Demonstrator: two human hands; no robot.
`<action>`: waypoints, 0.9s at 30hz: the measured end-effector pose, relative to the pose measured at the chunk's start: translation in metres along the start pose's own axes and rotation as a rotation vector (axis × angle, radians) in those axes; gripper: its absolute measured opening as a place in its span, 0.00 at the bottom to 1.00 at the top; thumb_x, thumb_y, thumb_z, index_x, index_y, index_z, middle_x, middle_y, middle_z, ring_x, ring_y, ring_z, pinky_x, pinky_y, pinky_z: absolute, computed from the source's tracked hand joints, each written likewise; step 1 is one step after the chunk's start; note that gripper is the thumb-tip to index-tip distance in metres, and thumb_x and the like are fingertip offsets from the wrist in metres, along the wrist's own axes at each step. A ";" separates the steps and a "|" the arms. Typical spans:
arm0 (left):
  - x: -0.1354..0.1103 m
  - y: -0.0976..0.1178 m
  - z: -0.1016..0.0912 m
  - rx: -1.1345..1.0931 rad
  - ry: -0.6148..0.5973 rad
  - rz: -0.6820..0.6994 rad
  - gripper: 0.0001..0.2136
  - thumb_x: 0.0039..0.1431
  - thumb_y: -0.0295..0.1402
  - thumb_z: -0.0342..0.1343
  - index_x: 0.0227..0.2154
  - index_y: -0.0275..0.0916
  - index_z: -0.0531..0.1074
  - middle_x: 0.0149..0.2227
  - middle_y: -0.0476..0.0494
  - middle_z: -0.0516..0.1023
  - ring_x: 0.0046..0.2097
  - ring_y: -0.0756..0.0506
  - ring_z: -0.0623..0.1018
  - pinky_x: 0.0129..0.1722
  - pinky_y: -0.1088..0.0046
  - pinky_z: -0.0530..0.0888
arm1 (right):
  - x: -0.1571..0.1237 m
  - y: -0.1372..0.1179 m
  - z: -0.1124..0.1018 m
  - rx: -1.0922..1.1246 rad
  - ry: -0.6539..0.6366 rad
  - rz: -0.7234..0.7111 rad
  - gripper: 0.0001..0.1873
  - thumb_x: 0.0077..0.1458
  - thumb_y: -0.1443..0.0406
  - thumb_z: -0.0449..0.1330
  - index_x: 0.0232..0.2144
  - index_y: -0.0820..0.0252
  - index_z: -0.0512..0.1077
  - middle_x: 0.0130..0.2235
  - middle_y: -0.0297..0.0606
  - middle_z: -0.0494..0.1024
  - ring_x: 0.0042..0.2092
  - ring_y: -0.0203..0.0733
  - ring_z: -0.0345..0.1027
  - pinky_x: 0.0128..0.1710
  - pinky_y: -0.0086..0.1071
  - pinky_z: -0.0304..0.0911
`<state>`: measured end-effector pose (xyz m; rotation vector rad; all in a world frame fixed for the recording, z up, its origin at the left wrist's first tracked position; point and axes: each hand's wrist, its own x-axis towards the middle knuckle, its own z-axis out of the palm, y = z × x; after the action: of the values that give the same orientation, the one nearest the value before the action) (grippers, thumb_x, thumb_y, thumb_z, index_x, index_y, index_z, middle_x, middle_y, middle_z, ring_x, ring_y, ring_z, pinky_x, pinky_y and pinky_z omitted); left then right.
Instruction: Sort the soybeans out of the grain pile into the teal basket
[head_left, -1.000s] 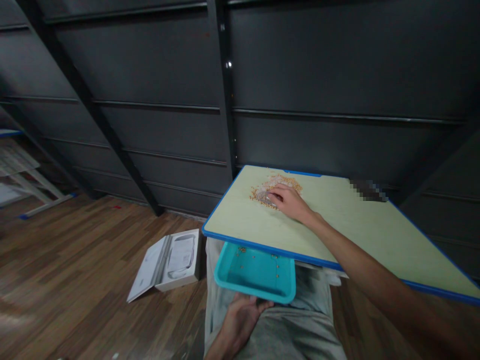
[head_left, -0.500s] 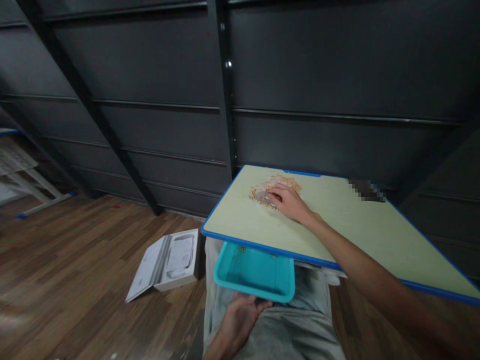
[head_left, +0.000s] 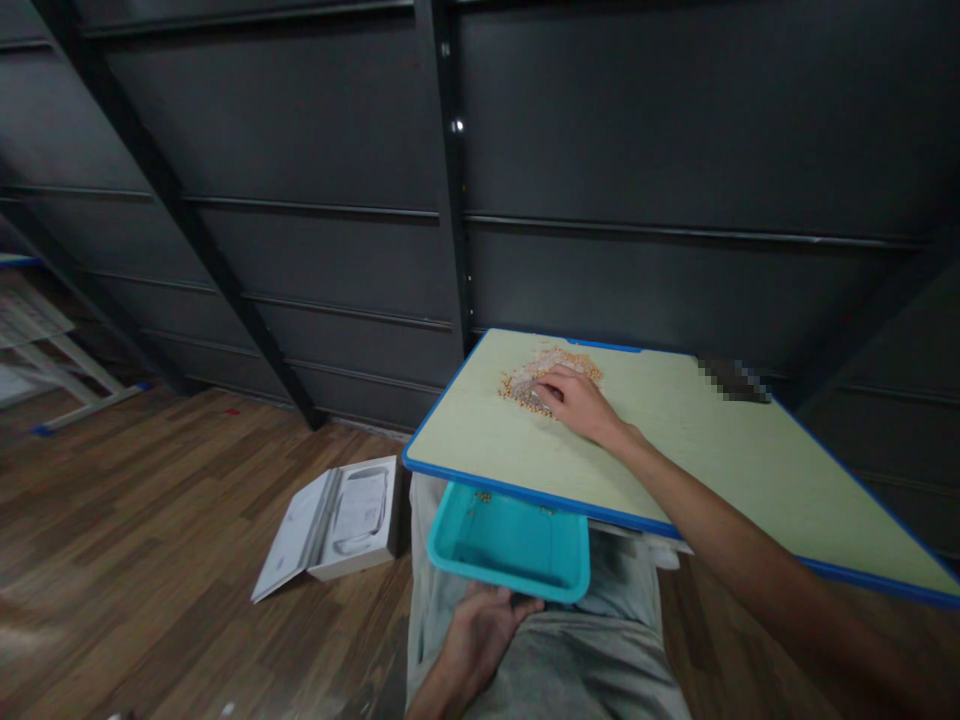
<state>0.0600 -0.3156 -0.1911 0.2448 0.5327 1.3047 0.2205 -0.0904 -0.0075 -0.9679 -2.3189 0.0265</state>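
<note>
My right hand point(head_left: 574, 398) reaches over the pale tabletop point(head_left: 645, 440), thumb and fingers pinched together at a spread of yellow kernels and paler grains point(head_left: 559, 360). What sits between those fingertips is too small to make out. Below the table's near edge, a turquoise tray point(head_left: 517, 580) rests over my lap. A few kernels point(head_left: 484, 497) lie inside it near the far left corner. My left hand point(head_left: 484, 630) is at the tray's near edge, holding it from below, with the fingers partly hidden underneath.
An open white box point(head_left: 356, 510) lies on the wooden floor point(head_left: 187, 510) to the left of my legs. At the table's far right edge is a dark pixelated object point(head_left: 735, 380). A dark panelled wall point(head_left: 322, 130) rises behind the table. Another table's legs point(head_left: 90, 380) stand far left.
Both hands and the tray stay almost where they were. The right hand's fingers shift only slightly at the grains.
</note>
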 end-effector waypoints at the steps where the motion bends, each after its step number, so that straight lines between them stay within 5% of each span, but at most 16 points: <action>1: 0.000 0.000 0.000 0.002 0.002 0.002 0.09 0.46 0.22 0.58 0.31 0.39 0.75 0.37 0.46 0.80 0.43 0.39 0.77 0.47 0.51 0.72 | 0.000 0.000 0.000 -0.001 0.001 0.000 0.12 0.64 0.64 0.52 0.38 0.60 0.76 0.37 0.40 0.74 0.39 0.41 0.67 0.39 0.33 0.58; 27: 0.001 0.000 -0.001 0.026 -0.018 -0.015 0.10 0.48 0.23 0.55 0.34 0.39 0.75 0.37 0.45 0.80 0.43 0.39 0.77 0.48 0.51 0.71 | -0.001 -0.001 0.002 0.046 -0.022 -0.036 0.12 0.64 0.64 0.53 0.39 0.59 0.76 0.37 0.40 0.74 0.40 0.42 0.67 0.41 0.34 0.59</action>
<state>0.0598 -0.3152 -0.1926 0.2731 0.5359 1.2811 0.2191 -0.0918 -0.0097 -0.9068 -2.3445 0.0758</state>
